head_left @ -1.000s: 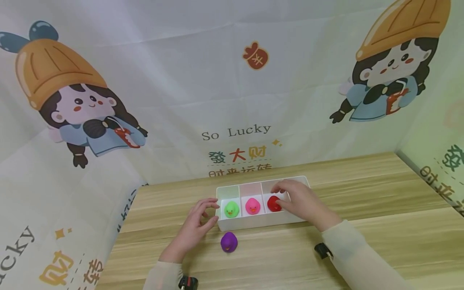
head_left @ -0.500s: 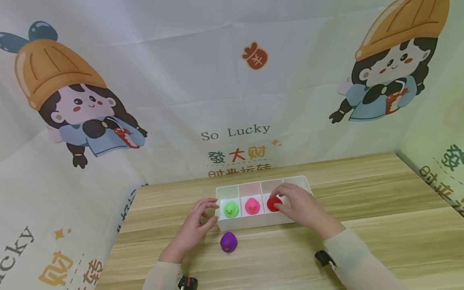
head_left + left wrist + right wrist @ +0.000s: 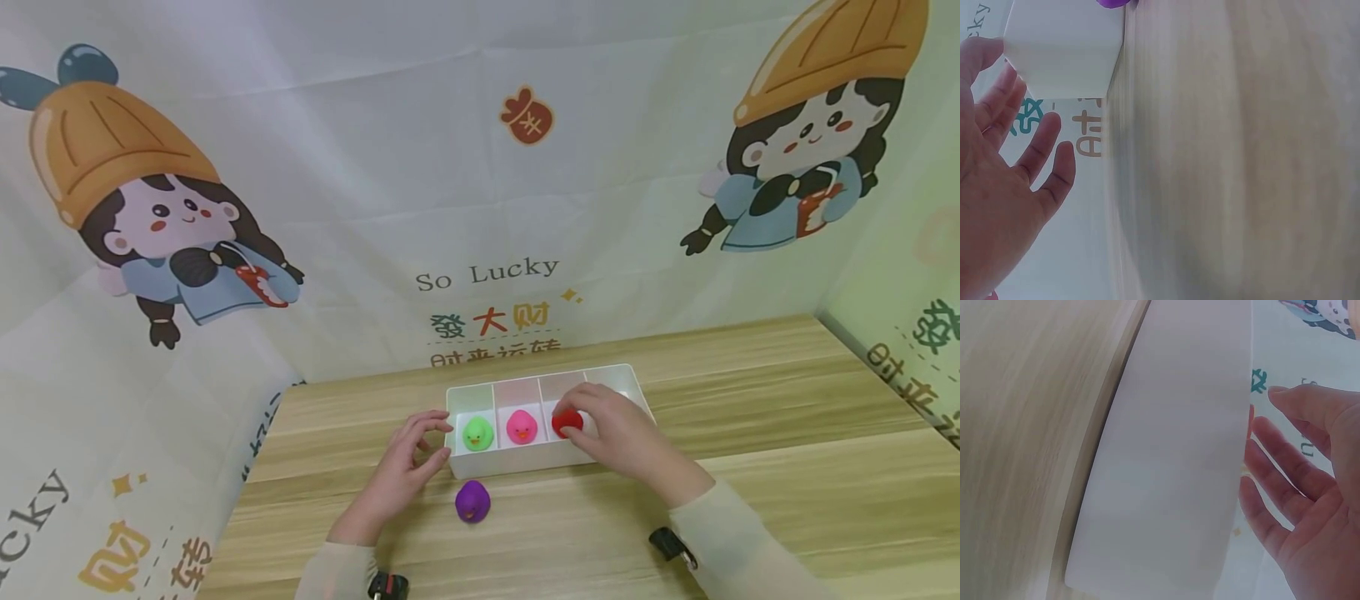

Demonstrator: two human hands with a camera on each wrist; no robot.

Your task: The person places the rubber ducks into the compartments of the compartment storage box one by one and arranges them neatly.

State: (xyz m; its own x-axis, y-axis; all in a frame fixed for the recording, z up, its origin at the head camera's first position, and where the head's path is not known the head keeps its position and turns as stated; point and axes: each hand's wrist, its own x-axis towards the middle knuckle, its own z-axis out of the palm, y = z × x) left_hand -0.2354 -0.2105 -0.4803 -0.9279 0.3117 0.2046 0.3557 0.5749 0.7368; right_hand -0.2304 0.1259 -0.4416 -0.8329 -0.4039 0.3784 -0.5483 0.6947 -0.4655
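Observation:
A white box (image 3: 517,458) with a row of compartments stands on the table. From the left, it holds a green toy duck (image 3: 477,434), a pink duck (image 3: 522,427) and a red duck (image 3: 566,422), each in its own compartment. My right hand (image 3: 618,429) is over the red duck, partly covering it; in the right wrist view, thumb and fingers are spread above the box's rim with nothing visible between them. At the box's left end is my left hand (image 3: 405,467), fingers loosely bent; contact is unclear. A purple duck (image 3: 472,502) sits on the table before the box.
The wooden table (image 3: 750,500) extends to both sides of the box. Behind it hangs a printed cloth (image 3: 375,167) with cartoon figures and lettering. The fourth compartment, at the right end, is partly hidden by the right hand.
My right hand has shifted slightly down and left over the red duck, showing more of the right compartment. The left hand and all the ducks have stayed in place.

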